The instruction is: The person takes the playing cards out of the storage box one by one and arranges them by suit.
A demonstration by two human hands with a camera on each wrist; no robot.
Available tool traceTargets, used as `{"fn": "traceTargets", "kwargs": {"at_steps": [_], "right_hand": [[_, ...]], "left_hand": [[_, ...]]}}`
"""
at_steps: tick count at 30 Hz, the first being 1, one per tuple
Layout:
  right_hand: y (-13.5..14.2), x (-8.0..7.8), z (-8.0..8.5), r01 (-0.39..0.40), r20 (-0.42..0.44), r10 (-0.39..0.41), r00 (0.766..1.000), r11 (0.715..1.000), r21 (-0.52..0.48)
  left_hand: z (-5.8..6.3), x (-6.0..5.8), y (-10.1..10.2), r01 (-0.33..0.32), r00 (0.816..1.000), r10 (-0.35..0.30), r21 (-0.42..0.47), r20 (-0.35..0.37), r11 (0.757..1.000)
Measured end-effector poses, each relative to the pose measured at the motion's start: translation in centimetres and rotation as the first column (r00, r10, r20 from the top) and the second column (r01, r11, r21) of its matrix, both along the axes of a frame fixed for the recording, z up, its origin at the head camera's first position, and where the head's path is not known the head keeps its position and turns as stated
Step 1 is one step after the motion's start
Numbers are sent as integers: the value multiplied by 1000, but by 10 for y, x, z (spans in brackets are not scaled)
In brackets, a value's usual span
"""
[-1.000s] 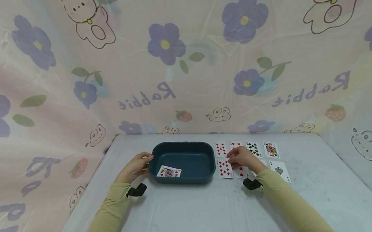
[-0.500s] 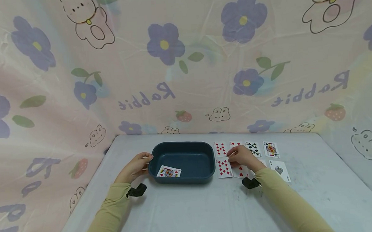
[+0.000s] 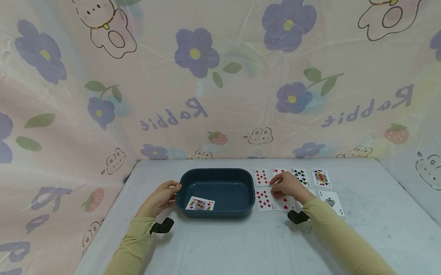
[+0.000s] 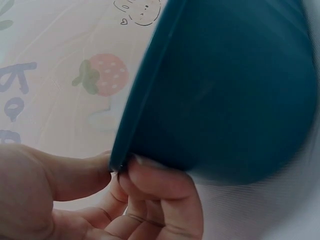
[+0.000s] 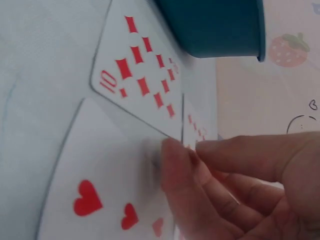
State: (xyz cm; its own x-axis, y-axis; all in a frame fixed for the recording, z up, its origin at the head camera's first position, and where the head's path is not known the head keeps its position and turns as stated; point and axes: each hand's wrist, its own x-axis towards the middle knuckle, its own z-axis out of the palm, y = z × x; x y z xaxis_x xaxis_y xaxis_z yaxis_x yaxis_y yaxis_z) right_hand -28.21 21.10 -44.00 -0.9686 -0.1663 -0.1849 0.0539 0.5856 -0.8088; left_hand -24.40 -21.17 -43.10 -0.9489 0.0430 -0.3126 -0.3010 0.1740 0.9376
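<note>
My left hand (image 3: 162, 198) pinches the left rim of the dark blue plastic basin (image 3: 224, 214). The left wrist view shows thumb and bent fingers on either side of the basin rim (image 4: 142, 95). Inside the basin lies a face card (image 3: 200, 203) with diamond marks. My right hand (image 3: 290, 187) hovers low over the playing cards. Its fingertips are at the corner where the ten of diamonds (image 5: 142, 70) meets a hearts card (image 5: 107, 165). No card shows between thumb and index finger. The hand hides part of the hearts card and most of another card beside it.
Two rows of face-up cards lie right of the basin, including another diamonds card (image 3: 261, 177), a clubs card (image 3: 301, 177), a jack-like face card (image 3: 321, 177) and an ace of spades (image 3: 331, 203). Patterned cloth (image 3: 240, 91) hangs behind the white table (image 3: 225, 252).
The ten of diamonds has shifted very slightly left beside my right fingertips. My left hand and the basin have stayed in place.
</note>
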Motion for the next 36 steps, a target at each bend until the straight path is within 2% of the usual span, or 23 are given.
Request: {"fn": "traceTargets", "kwargs": {"at_steps": [8,12,17,23,26,28,30,33,36], "right_hand": [[0,-3,14,-11,14,12,1000,998,-54],[-6,-6,26,-39,-3,39,999,992,-123],[-25,-11,54,-146,-62,137,989,975,-170],[-71,-17,83,-306,-59,300,952,941,-143],[-97,-21,87,-395,-37,394,918,912,-111],[-113,-24,85,-464,-23,463,886,883,-74],[-128,-27,81,-539,-5,539,842,842,-40],[-148,-29,74,-651,8,651,759,759,11],[-163,-30,65,-726,31,726,687,687,28]], "left_hand": [[-1,-3,0,-6,1000,6,-14,2,1000],[-1,-4,-2,4,1000,-4,-8,-12,1000],[-1,-5,-2,5,1000,-5,3,-13,1000],[0,-3,1,-2,1000,2,-23,-2,1000],[1,-3,1,-7,1000,7,-24,2,1000],[1,-3,1,1,1000,-1,-21,2,1000],[0,-3,0,0,1000,0,-19,4,1000],[0,-3,0,0,1000,0,-12,4,1000],[0,-2,0,-10,1000,10,-1,12,1000]]}}
